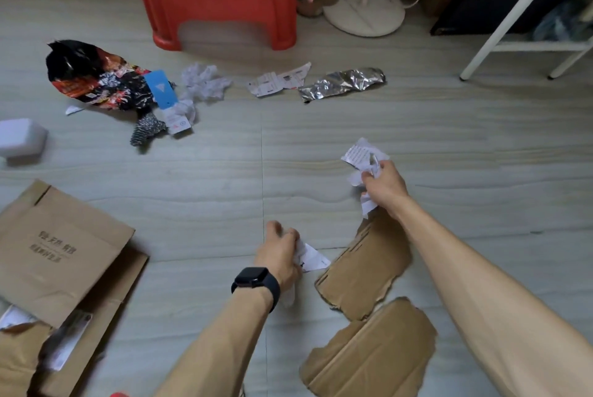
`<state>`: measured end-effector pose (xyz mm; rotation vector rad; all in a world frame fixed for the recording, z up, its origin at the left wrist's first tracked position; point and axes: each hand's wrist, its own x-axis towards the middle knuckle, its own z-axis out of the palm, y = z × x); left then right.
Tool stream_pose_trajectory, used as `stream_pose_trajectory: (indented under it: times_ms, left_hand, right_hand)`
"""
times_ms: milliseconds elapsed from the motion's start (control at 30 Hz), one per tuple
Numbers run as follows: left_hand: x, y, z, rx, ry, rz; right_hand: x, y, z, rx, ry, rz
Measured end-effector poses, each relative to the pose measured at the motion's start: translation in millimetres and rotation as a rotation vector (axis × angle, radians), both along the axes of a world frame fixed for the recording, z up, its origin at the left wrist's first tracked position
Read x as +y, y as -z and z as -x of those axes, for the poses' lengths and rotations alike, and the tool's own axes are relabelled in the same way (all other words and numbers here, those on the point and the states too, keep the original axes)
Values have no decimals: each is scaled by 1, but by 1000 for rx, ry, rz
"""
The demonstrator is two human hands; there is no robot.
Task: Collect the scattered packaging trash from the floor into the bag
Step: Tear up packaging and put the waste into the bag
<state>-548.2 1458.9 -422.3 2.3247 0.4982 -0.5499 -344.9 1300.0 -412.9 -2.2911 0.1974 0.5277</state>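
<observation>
The right hand (383,186) is clenched on a crumpled printed slip (362,156) and the left hand (280,253) pinches a white scrap (313,257) — featherlight, crushable stuff, so any grip holds. The brown paper bag (64,252) lies on the floor (224,188) to the left.

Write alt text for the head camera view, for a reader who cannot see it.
A person's left hand and right hand each grip crumpled white paper above a grey floor, beside torn cardboard pieces. A brown paper bag lies at left; a black-and-red wrapper, foil and paper scraps lie farther off near a red stool.
</observation>
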Motion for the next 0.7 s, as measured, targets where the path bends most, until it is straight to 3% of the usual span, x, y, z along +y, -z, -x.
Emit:
stream_pose_trajectory:
  times_ms: [100,233,467,567,700]
  left_hand:
    - [-3,10,-4,2,-44,-24]
    - [0,16,-6,40,-42,7]
    - [0,20,-7,33,-27,15]
    - [1,19,-12,60,-34,21]
    - [4,16,-14,65,-20,27]
  right_hand:
    - [-1,10,-18,18,-63,81]
    - [4,20,-31,62,8,74]
    - [1,19,-69,127,-234,227]
    - [4,20,-75,224,-236,211]
    - [7,21,-65,41,-365,443]
